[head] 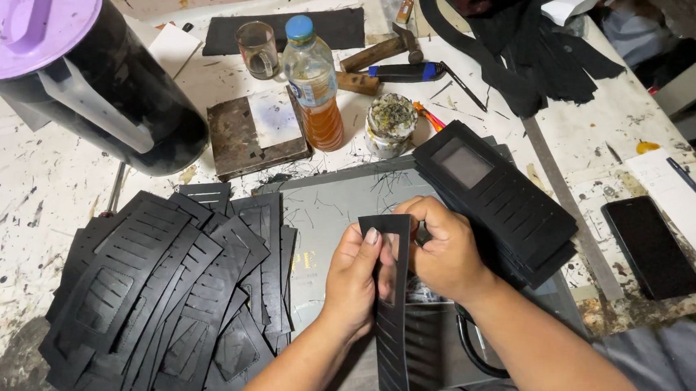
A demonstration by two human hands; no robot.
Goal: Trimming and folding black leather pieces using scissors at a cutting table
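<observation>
Holding a black slotted strip (392,315) upright between both hands, I see it from the head camera just above the grey cutting mat (325,213) at the middle of the worktable (4,187). My left hand (355,278) has its thumb and fingers clamped on the strip's left edge near the top, the thumbnail facing up. My right hand (447,250) is curled closed against the strip's upper right corner, fingertips pinched on it. The strip hangs down past my wrists toward the lower edge of the view. Just right of my right hand sits a neat stack of black cut pieces (499,201), the top one showing a rectangular window. To the left, a loose fanned pile of black cut pieces (168,302) overlaps the mat's edge. Farther up the table stand a plastic bottle (313,83) of amber liquid with a blue cap, a small tin (390,123) beside it, and a glass cup (258,51). A black jug with a purple lid (70,76) fills the upper left corner. A dark phone (650,246) lies well to the right.
</observation>
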